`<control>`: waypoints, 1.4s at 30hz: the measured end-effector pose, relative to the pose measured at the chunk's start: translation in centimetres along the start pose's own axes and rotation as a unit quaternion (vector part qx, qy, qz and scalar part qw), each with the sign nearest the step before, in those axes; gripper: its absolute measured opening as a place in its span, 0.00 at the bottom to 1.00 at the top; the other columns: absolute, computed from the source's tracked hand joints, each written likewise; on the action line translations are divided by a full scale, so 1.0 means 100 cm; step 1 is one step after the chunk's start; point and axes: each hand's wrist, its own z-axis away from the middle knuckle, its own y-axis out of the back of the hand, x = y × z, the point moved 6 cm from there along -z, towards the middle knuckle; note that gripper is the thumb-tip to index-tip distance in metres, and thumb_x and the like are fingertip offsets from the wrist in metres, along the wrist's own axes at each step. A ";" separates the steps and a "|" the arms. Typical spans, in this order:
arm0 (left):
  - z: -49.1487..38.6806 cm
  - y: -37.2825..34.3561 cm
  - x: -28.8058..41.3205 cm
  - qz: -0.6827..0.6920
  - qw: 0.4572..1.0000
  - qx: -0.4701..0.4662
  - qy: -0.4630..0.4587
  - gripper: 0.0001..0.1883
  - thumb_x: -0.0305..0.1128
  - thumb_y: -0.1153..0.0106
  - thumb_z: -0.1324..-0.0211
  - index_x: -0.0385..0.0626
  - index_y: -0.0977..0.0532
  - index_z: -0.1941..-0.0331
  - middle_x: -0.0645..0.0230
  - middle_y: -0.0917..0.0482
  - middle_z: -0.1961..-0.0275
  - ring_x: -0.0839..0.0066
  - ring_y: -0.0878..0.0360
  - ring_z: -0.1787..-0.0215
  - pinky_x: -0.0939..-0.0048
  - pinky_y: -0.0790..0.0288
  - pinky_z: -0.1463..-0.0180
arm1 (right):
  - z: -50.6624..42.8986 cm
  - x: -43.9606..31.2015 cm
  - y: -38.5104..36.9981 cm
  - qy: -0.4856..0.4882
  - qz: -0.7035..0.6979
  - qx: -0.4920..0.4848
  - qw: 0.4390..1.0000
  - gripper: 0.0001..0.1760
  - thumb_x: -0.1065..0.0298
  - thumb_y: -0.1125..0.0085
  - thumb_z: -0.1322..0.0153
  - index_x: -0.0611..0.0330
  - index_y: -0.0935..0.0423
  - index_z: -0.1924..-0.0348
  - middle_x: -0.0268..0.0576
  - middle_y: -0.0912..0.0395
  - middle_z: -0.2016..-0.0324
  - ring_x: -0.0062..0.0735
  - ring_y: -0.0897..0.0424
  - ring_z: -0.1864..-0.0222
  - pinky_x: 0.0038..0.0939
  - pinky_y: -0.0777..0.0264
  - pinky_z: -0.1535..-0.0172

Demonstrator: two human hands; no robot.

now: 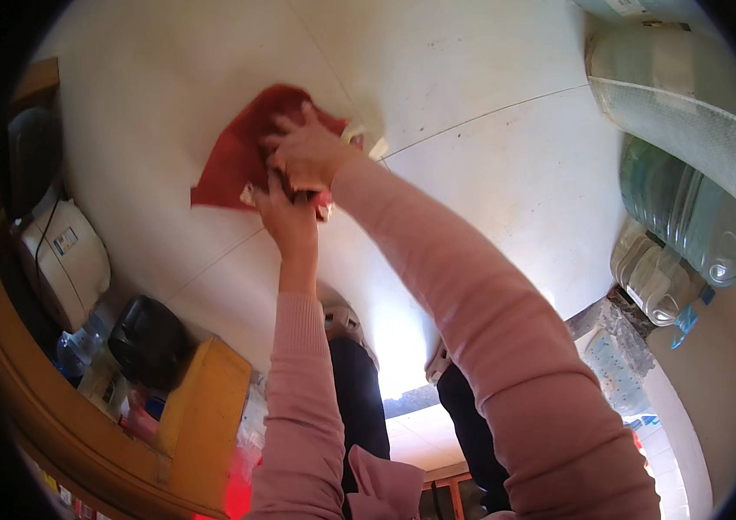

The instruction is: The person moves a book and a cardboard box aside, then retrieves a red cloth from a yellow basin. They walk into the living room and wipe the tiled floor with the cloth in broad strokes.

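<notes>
A dark red sheet of flexible material, perhaps a cloth or bag (228, 166), spreads out above the pale tiled floor (504, 201). My left hand (287, 211) grips its near edge, close to a small whitish patterned piece (248, 194). Crossing over from the right, my right hand (309, 153) lies against the red material with its fingers spread and blurred by motion. What is under its palm is hidden. A bright red bit (321, 198) shows between my two hands. Past the right wrist, a small pale yellowish thing (378, 149) is partly covered and unclear.
Large clear plastic bottles (686, 208) and bubble wrap (673, 117) line the right side. On the left are a wooden shelf unit (205, 396), a white appliance (65, 263) and a black container (147, 341). My shoes (342, 318) stand on the floor below my hands.
</notes>
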 end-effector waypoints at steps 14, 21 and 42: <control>0.149 -0.185 0.213 -0.004 0.947 -0.169 -0.272 0.22 0.30 0.44 0.44 0.43 0.28 0.44 0.42 0.37 0.33 0.52 0.29 0.43 0.57 0.25 0.43 | 0.341 0.159 -0.087 -0.353 -0.082 0.178 0.915 0.22 0.66 0.54 0.27 0.44 0.24 0.41 0.43 0.39 0.31 0.59 0.48 0.27 0.58 0.52 0.29; 0.178 -0.193 0.189 -0.119 0.882 -0.289 -0.353 0.23 0.30 0.42 0.45 0.43 0.27 0.43 0.47 0.35 0.34 0.53 0.29 0.44 0.59 0.27 0.41 | 0.356 0.119 -0.108 -0.393 -0.118 0.257 0.875 0.21 0.66 0.50 0.27 0.50 0.23 0.41 0.48 0.36 0.33 0.60 0.47 0.28 0.55 0.55 0.28; 0.166 -0.160 0.169 -0.029 0.916 -0.293 -0.274 0.29 0.25 0.43 0.42 0.43 0.33 0.35 0.41 0.33 0.42 0.41 0.34 0.39 0.52 0.30 0.41 | 0.321 0.104 -0.083 -0.341 -0.139 0.205 0.907 0.27 0.71 0.35 0.40 0.45 0.22 0.46 0.41 0.36 0.33 0.57 0.47 0.28 0.66 0.54 0.30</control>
